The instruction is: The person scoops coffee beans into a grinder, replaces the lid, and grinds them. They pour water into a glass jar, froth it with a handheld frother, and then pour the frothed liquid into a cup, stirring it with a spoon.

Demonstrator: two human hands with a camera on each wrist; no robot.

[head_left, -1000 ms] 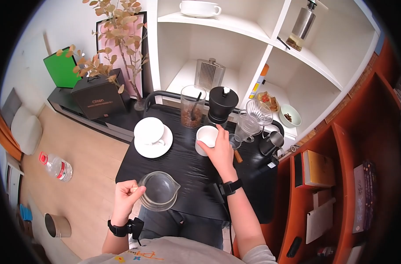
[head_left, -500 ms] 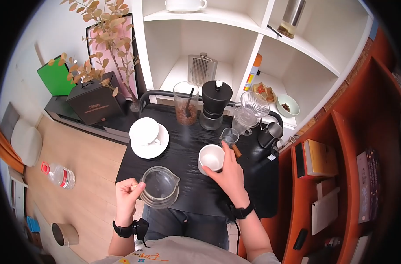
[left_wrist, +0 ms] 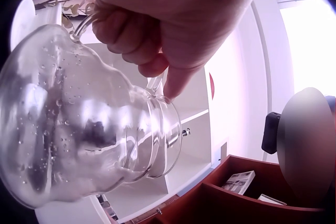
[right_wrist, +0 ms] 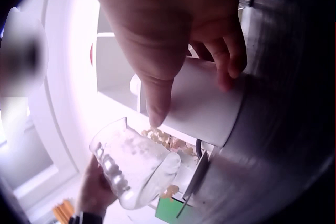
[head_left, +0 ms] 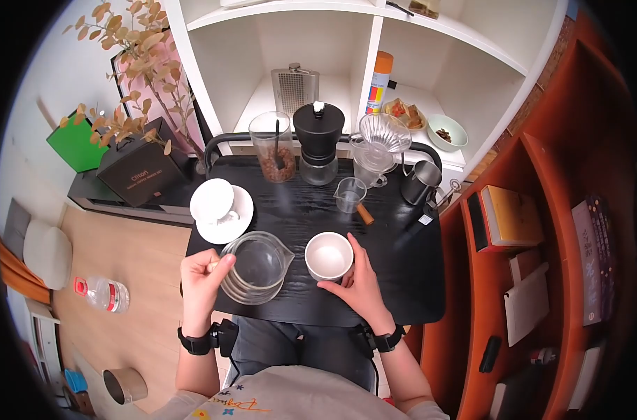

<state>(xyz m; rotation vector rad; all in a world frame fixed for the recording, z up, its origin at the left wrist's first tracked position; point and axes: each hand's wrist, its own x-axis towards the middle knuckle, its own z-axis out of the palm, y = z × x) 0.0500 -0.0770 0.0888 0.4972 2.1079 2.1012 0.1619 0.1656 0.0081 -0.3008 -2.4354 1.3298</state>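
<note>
In the head view my left hand (head_left: 202, 280) grips the handle of a clear glass server (head_left: 257, 264) near the table's front edge. Water drops cling to its glass wall (left_wrist: 63, 124) in the left wrist view. To the right of the server, my right hand (head_left: 364, 288) holds a white cup (head_left: 329, 256), thumb on the near side and fingers on the right side. The right wrist view shows thumb and fingers around the cup's wall (right_wrist: 202, 103). The cup's inside looks white, with no contents visible.
Behind stand a glass of beans (head_left: 273, 157), a black grinder (head_left: 318, 136), a glass dripper (head_left: 383, 140), a small glass pitcher (head_left: 349, 196) with a wooden handle, and a metal jug (head_left: 422, 183). A white cup and saucer (head_left: 243, 222) stand left on the black table (head_left: 402, 280).
My right hand has brought the white cup toward the front edge, away from the grinder and beside the server. My left hand keeps its grip on the server. The head view has shifted.
</note>
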